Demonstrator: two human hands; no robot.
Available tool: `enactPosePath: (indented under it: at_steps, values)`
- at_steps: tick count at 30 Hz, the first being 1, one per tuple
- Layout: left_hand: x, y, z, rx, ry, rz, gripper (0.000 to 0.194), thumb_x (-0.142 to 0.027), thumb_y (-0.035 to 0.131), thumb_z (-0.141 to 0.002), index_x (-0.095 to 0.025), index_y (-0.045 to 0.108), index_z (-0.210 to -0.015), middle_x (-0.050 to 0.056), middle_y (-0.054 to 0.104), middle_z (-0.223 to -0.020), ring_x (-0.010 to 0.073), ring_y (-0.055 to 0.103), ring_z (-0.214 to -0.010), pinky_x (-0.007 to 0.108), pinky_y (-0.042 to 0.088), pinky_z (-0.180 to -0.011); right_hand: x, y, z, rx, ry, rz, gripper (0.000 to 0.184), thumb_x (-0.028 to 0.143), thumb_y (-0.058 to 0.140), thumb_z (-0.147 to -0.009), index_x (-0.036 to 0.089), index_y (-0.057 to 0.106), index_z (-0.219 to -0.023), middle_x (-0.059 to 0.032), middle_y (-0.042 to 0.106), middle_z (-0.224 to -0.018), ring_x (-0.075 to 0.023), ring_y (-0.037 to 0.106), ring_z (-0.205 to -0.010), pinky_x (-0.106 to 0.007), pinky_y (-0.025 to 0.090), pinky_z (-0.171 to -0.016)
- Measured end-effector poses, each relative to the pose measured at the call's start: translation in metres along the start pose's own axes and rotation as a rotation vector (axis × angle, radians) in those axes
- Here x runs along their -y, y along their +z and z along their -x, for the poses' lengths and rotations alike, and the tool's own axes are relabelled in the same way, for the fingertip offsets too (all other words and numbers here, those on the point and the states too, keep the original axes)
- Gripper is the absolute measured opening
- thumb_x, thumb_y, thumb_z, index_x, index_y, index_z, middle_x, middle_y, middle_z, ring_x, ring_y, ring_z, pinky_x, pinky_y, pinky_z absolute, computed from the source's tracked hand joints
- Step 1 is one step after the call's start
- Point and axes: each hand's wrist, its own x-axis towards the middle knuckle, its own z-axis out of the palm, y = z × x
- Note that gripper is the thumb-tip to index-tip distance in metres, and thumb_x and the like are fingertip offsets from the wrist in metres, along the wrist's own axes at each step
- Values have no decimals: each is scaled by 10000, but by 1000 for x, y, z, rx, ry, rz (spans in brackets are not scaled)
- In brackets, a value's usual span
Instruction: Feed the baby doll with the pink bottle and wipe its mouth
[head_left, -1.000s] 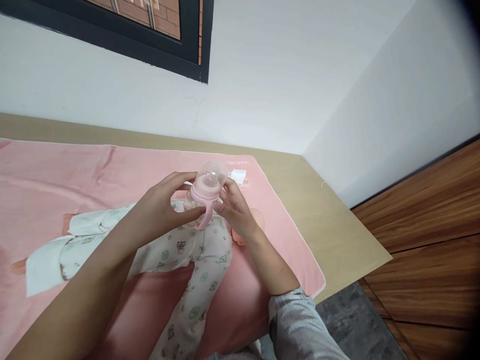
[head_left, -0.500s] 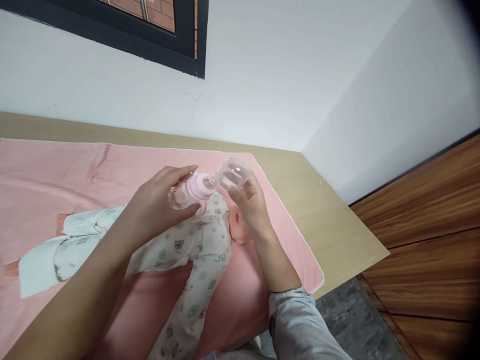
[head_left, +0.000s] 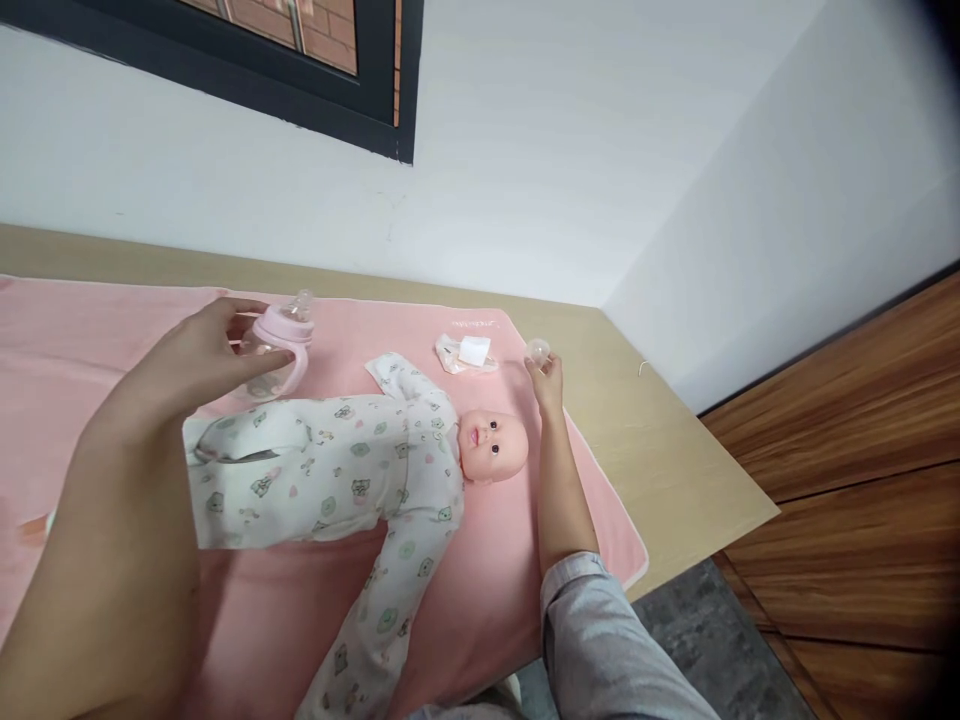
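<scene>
Taking the clock from the doll's head (head_left: 495, 446), the baby bottle (head_left: 276, 352) is at 10 o'clock, by the doll's trunk. The left hand (head_left: 196, 352) wraps its clear body, thumb on the near side by the pink handle (head_left: 299, 370) and fingers round the far side. The teat (head_left: 302, 304) is bare and points toward 1 o'clock. At 1 o'clock from the head, the right hand (head_left: 548, 380) pinches the clear cap (head_left: 537, 351) at its fingertips near the edge of the pink blanket (head_left: 525, 590); whether the cap touches the surface cannot be told.

For good handling, the left hand does best to stay low on the body, clear of the teat, and to limit the lean so nothing drips. The right hand does well to hold the cap lightly by its outside, since thin plastic probably flexes, and to spare its inner face.

At 12 o'clock, pale script (head_left: 476, 323) runs along the blanket's corner, and a clear packet (head_left: 448, 354) carries a white label (head_left: 475, 350); neither can be read. No brand is legible on the bottle.
</scene>
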Motion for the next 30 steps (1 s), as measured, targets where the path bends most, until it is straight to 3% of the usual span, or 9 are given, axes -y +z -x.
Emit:
enactPosePath:
  at_steps: [3, 7, 15, 20, 24, 30]
  values:
    - [14, -1, -8, 42, -27, -69, 693, -422, 654, -793, -198, 431, -1410, 95, 619, -1197, 292, 604, -1055, 412, 517, -855, -35, -2, -1, 15, 63, 172, 565, 406, 642, -729, 155, 463, -1203, -154, 637, -1231, -222, 628, -1094, -359, 476, -969]
    - [30, 2, -14, 64, -74, -89, 625, -434, 644, -790, -186, 463, -1336, 106, 598, -1228, 332, 576, -1095, 438, 523, -826, -58, 0, 3, 104, 61, 418, 581, 407, 609, -759, 146, 447, -1251, -176, 630, -1236, -258, 616, -1124, -387, 463, -980]
    - [62, 13, -28, 137, -20, -129, 635, -357, 575, -810, -80, 389, -1351, 118, 551, -1243, 263, 556, -1081, 368, 470, -921, -61, 2, 8, 124, 5, 485, 784, 473, 589, -781, 90, 342, -1419, -242, 556, -1325, -332, 541, -1226, -450, 419, -1045]
    - [75, 21, -36, 111, -120, -220, 665, -364, 571, -796, -57, 383, -1354, 132, 568, -1187, 270, 567, -1027, 356, 464, -851, -61, 1, 9, 151, 2, 472, 909, 538, 600, -769, 73, 270, -1477, -258, 501, -1393, -349, 491, -1287, -467, 397, -1071]
    - [80, 26, -34, 36, -132, -304, 570, -425, 512, -848, -97, 422, -1305, 84, 592, -1063, 256, 589, -954, 320, 453, -739, -61, 1, 10, 148, 3, 452, 905, 553, 591, -778, 72, 278, -1478, -257, 512, -1384, -337, 498, -1289, -470, 388, -1084]
    - [85, 21, -31, 61, -77, -302, 618, -466, 548, -835, -105, 411, -1317, 89, 609, -1100, 246, 600, -956, 302, 455, -726, -66, 2, 7, 135, -14, 417, 812, 543, 506, -838, 66, 307, -1465, -257, 496, -1404, -327, 472, -1324, -485, 349, -1112]
